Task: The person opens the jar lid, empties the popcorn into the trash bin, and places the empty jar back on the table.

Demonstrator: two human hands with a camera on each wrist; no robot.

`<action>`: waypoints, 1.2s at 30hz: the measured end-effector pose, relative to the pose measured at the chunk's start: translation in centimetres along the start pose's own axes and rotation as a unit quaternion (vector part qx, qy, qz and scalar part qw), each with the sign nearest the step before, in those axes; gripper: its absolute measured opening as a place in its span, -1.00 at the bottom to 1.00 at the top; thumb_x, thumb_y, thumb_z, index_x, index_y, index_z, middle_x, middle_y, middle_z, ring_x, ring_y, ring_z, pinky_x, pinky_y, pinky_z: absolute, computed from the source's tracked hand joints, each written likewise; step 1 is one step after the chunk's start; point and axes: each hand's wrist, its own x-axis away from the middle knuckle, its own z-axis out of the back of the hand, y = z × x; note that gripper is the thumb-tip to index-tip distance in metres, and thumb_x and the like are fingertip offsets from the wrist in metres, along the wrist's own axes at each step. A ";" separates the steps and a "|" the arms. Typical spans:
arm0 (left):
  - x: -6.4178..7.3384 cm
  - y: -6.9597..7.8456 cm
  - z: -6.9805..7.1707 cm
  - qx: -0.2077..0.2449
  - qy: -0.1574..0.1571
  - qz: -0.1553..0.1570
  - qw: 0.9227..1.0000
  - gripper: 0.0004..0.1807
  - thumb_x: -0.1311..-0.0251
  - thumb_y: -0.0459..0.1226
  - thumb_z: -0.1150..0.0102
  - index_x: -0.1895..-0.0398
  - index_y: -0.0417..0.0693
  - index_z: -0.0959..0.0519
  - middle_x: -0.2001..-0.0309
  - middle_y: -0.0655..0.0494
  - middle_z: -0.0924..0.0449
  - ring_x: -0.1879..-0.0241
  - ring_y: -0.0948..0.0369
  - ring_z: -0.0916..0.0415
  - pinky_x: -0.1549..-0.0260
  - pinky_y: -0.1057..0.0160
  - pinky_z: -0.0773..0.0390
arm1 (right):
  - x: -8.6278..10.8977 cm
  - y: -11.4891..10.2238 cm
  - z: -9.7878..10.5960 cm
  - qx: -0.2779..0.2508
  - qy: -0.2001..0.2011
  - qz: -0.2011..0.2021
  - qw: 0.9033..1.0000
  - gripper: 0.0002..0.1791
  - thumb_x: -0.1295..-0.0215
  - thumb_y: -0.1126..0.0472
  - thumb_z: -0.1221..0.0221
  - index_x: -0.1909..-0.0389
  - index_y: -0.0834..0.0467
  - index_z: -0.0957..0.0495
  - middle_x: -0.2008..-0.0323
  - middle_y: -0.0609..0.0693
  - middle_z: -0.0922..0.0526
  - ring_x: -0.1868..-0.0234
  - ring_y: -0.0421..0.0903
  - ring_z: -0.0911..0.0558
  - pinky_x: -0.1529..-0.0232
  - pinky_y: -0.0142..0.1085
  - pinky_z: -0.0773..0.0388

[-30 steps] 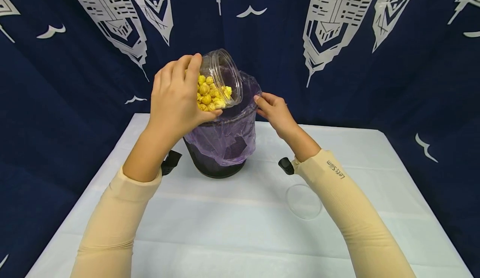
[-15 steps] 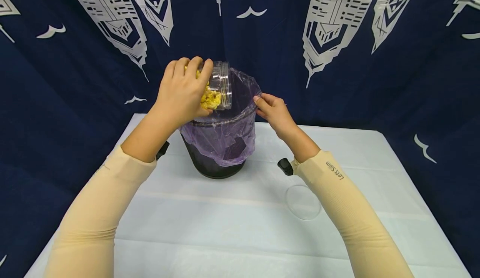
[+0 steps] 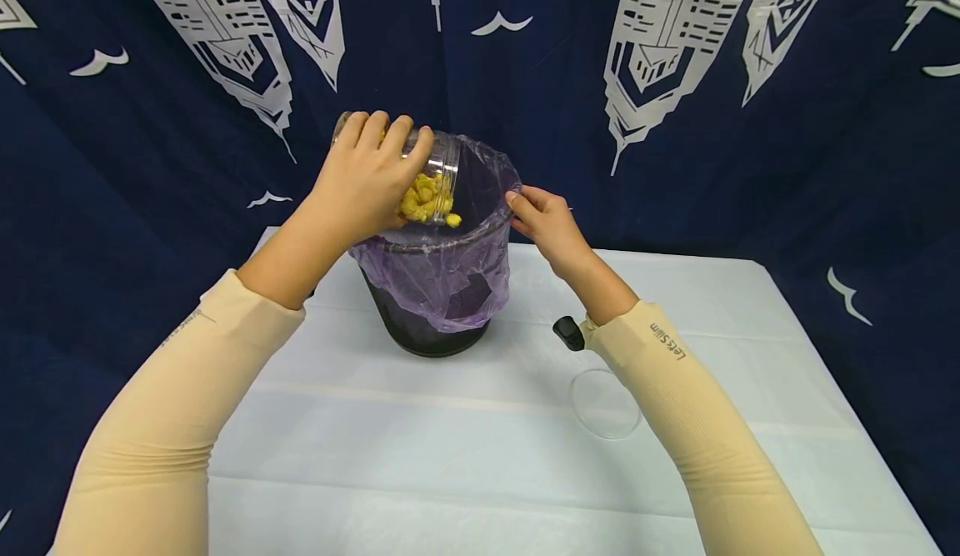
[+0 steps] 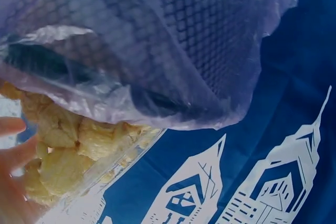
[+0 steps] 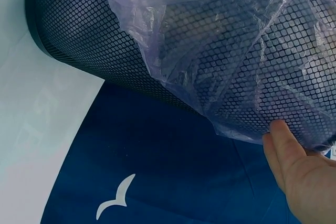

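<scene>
In the head view my left hand (image 3: 367, 168) grips a clear plastic jar (image 3: 444, 156), tipped over with its mouth toward the right, above the bin's opening. Yellow popcorn (image 3: 426, 197) lies at the jar's lower side, and one piece shows at the lip. A black mesh bin (image 3: 420, 331) stands upright, lined with a thin purple bag (image 3: 465, 289) folded over its rim. At the rim's right side my right hand (image 3: 551, 222) pinches the bag's edge between thumb and fingers. The left wrist view shows popcorn (image 4: 63, 166) through the jar wall, close beneath the bag.
A clear round lid (image 3: 606, 404) lies flat on the white-covered table (image 3: 420, 473), near the right forearm. Behind the table hangs a dark blue curtain (image 3: 555, 106) with white building prints.
My left hand has tipped the jar further and turned its mouth down toward the bin, the forearm swinging left. Popcorn has slid to the jar's lip. My right hand stays at the rim.
</scene>
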 end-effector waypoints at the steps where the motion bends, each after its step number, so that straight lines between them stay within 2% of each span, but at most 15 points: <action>1: 0.0 0.0 0.0 -0.002 -0.005 -0.004 1.000 0.02 0.55 0.00 -0.48 -0.11 -0.28 -0.28 0.00 -0.28 -0.33 0.02 -0.18 -0.25 0.01 -0.08 -0.22 | 0.0 0.0 0.0 -0.001 0.000 0.001 1.000 -0.47 -0.36 0.23 0.08 -0.22 0.46 -0.12 -0.21 0.26 -0.24 -0.23 0.00 -0.25 -0.10 -0.25 -0.29; 4: -0.1 0.0 -0.1 -0.017 -0.020 -0.020 0.999 0.04 0.55 -0.01 -0.49 -0.12 -0.26 -0.27 -0.02 -0.28 -0.31 0.00 -0.19 -0.23 -0.02 -0.09 -0.20 | 0.0 0.1 0.1 -0.002 -0.001 0.002 1.000 -0.47 -0.35 0.23 0.08 -0.22 0.47 -0.11 -0.21 0.27 -0.24 -0.23 0.00 -0.25 -0.11 -0.25 -0.29; 6: -0.1 0.0 -0.2 -0.026 -0.012 -0.037 0.999 0.02 0.56 -0.02 -0.50 -0.11 -0.26 -0.28 -0.02 -0.28 -0.31 0.00 -0.19 -0.24 -0.02 -0.08 -0.20 | 0.0 0.1 0.1 -0.003 -0.001 0.003 1.000 -0.47 -0.35 0.23 0.08 -0.22 0.48 -0.11 -0.21 0.27 -0.23 -0.24 0.00 -0.25 -0.11 -0.24 -0.29; 12: -0.1 -0.3 -0.7 -0.056 0.040 -0.082 0.994 -0.27 0.35 -0.26 -0.34 -0.05 -0.25 -0.36 0.03 -0.26 -0.37 0.02 -0.17 -0.27 -0.02 -0.05 -0.21 | 0.0 0.1 0.1 -0.001 -0.002 0.002 1.000 -0.45 -0.35 0.22 0.08 -0.23 0.47 -0.09 -0.22 0.27 -0.22 -0.24 0.00 -0.24 -0.12 -0.23 -0.27; 14: -0.2 -0.4 -0.9 -0.073 0.060 -0.098 0.991 -0.38 0.27 -0.32 -0.26 -0.02 -0.23 -0.38 0.06 -0.24 -0.39 0.04 -0.16 -0.30 -0.02 -0.05 -0.23 | -0.1 0.1 0.1 0.000 -0.002 0.002 1.000 -0.44 -0.35 0.21 0.07 -0.24 0.47 -0.08 -0.22 0.28 -0.22 -0.24 0.00 -0.24 -0.12 -0.22 -0.27; 18: -0.5 -0.7 -1.1 -0.109 0.083 -0.133 0.982 -0.46 0.21 -0.36 -0.25 0.02 -0.20 -0.40 0.09 -0.22 -0.41 0.06 -0.14 -0.33 -0.03 -0.02 -0.25 | -0.1 0.1 0.1 -0.003 -0.001 -0.003 1.000 -0.43 -0.35 0.21 0.07 -0.25 0.47 -0.06 -0.24 0.28 -0.19 -0.24 0.01 -0.23 -0.13 -0.21 -0.26; 23: -0.9 -0.6 -1.1 -0.145 0.079 -0.170 0.971 -0.45 0.18 -0.35 -0.29 0.01 -0.15 -0.40 0.05 -0.19 -0.41 0.04 -0.13 -0.32 -0.06 0.00 -0.22 | -0.1 0.1 0.1 -0.003 0.001 -0.007 1.000 -0.41 -0.35 0.20 0.07 -0.26 0.47 -0.02 -0.25 0.28 -0.16 -0.25 0.02 -0.21 -0.13 -0.20 -0.25; 28: -1.2 -0.2 -1.2 -0.162 0.079 -0.198 0.963 -0.53 0.08 -0.35 -0.23 0.02 -0.14 -0.40 0.05 -0.16 -0.41 0.03 -0.12 -0.31 -0.08 0.03 -0.17 | -0.1 0.1 0.1 -0.005 0.003 -0.009 1.000 -0.41 -0.35 0.21 0.07 -0.26 0.46 -0.03 -0.25 0.27 -0.17 -0.25 0.01 -0.21 -0.14 -0.20 -0.25; 34: -1.1 0.3 -1.0 -0.178 0.046 -0.206 0.961 -0.52 0.03 -0.33 -0.22 -0.02 -0.13 -0.36 0.01 -0.16 -0.38 -0.01 -0.11 -0.29 -0.11 0.03 -0.14 | 0.0 0.0 0.0 -0.011 0.003 -0.007 1.000 -0.44 -0.35 0.21 0.07 -0.25 0.46 -0.07 -0.24 0.26 -0.20 -0.25 0.00 -0.22 -0.14 -0.20 -0.25; 36: -1.2 0.3 -1.0 -0.176 0.048 -0.203 0.962 -0.54 0.01 -0.33 -0.19 -0.02 -0.13 -0.36 0.00 -0.17 -0.38 -0.01 -0.12 -0.29 -0.10 0.03 -0.14 | 0.0 0.0 0.0 -0.012 0.004 -0.007 1.000 -0.44 -0.35 0.21 0.07 -0.25 0.46 -0.07 -0.24 0.26 -0.20 -0.25 0.00 -0.23 -0.14 -0.20 -0.25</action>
